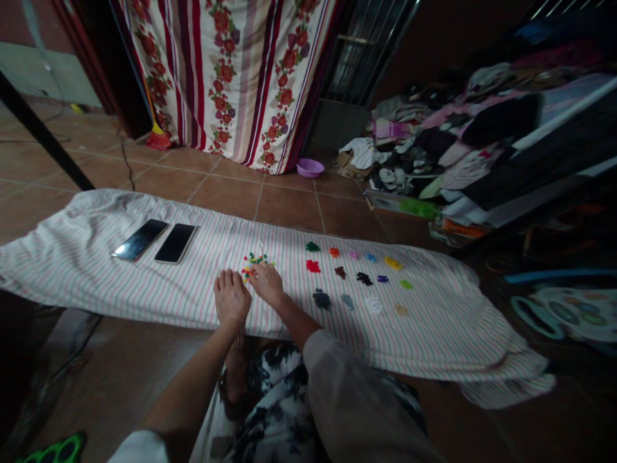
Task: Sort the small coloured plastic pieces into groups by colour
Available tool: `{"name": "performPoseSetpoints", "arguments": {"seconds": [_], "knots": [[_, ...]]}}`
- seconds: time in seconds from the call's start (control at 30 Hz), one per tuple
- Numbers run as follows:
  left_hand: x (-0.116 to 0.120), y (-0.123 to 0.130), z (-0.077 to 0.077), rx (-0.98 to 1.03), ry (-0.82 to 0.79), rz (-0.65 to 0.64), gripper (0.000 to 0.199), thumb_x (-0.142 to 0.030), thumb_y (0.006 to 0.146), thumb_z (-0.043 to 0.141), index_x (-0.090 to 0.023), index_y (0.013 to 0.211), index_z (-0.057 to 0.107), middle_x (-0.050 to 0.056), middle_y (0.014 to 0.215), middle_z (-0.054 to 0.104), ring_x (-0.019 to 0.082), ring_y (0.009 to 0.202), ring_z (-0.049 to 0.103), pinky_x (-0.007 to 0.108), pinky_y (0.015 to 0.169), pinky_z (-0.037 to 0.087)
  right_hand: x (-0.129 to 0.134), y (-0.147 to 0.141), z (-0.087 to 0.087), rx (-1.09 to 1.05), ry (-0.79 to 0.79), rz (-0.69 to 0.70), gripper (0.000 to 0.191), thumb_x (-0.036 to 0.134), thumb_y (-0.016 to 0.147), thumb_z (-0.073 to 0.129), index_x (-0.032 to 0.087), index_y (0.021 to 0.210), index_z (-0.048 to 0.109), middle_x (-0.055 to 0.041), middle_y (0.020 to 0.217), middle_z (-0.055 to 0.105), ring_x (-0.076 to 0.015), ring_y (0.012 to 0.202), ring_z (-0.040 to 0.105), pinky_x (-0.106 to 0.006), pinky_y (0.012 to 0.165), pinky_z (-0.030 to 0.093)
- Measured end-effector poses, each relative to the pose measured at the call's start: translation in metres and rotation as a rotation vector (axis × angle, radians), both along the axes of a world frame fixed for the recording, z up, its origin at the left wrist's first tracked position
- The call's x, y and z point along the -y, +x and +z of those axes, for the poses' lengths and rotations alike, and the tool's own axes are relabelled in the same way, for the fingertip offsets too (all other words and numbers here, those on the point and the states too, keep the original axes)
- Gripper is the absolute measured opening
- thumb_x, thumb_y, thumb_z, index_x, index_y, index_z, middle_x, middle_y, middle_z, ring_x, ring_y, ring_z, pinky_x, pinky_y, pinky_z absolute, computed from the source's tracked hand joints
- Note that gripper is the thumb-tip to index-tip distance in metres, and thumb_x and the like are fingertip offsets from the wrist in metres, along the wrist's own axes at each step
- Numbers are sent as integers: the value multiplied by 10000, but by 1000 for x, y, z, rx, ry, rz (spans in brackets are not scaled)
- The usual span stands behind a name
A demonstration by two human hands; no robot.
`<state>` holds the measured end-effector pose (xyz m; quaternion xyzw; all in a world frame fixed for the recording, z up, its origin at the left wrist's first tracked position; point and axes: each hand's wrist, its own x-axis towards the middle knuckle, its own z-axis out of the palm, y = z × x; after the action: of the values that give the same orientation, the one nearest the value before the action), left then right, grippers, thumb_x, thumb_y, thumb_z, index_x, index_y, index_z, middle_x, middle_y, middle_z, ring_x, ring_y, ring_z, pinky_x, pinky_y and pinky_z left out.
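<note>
A small heap of mixed coloured pieces (255, 258) lies on the striped cloth (231, 235). My right hand (267, 281) reaches over the heap's right side, fingertips down among the pieces; whether it pinches one is too small to tell. My left hand (232, 297) rests palm down on the cloth just left of the heap, fingers bent a little and lying flat. To the right are separate single-colour piles in rows, among them red (313, 265), dark green (312, 246), yellow (394, 263), black (364, 278), dark grey (321, 299) and white (373, 305).
Two phones, one (140, 240) beside the other (176, 243), lie on the cloth's left part. Beyond the cloth are a purple basin (310, 168), a flowered curtain (231, 83) and a large heap of clothes (448, 128) at the right.
</note>
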<state>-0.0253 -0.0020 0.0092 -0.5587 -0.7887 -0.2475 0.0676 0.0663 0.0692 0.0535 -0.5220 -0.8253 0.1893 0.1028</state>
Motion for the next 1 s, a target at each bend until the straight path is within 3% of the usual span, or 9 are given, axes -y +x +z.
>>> {"name": "performPoseSetpoints", "arguments": {"seconds": [0.23,0.57,0.8,1.0], "knots": [[1,1,3,-23,-16,9,325,-190,917,364,-98,1093,622,209,1287,614,324,1313,490,489,1091,367,-2,-1,-12,-124,37,-27,162,197,932,543,217,1039,664,-47,1090,705,-179,1071,597,-288,937,426],[2,1,8,-90,-14,6,301,-200,933,356,-107,1050,618,192,1223,633,324,1255,516,468,1041,386,5,7,-11,-251,25,-82,222,161,907,518,229,1079,639,-27,1112,699,-153,1027,631,-260,913,467],[4,1,12,-116,-40,-5,293,-205,925,363,-108,1045,613,196,1204,630,322,1224,525,455,1008,395,1,35,-19,-284,32,-99,268,180,909,502,247,1118,656,-23,1112,701,-145,990,651,-239,890,484],[4,2,14,-129,-65,-12,292,-214,909,384,-109,1053,615,201,1203,624,335,1224,514,472,996,397,-27,81,-20,-352,92,-221,263,202,947,473,244,1102,681,-27,1108,723,-143,1003,663,-246,900,488]]}}
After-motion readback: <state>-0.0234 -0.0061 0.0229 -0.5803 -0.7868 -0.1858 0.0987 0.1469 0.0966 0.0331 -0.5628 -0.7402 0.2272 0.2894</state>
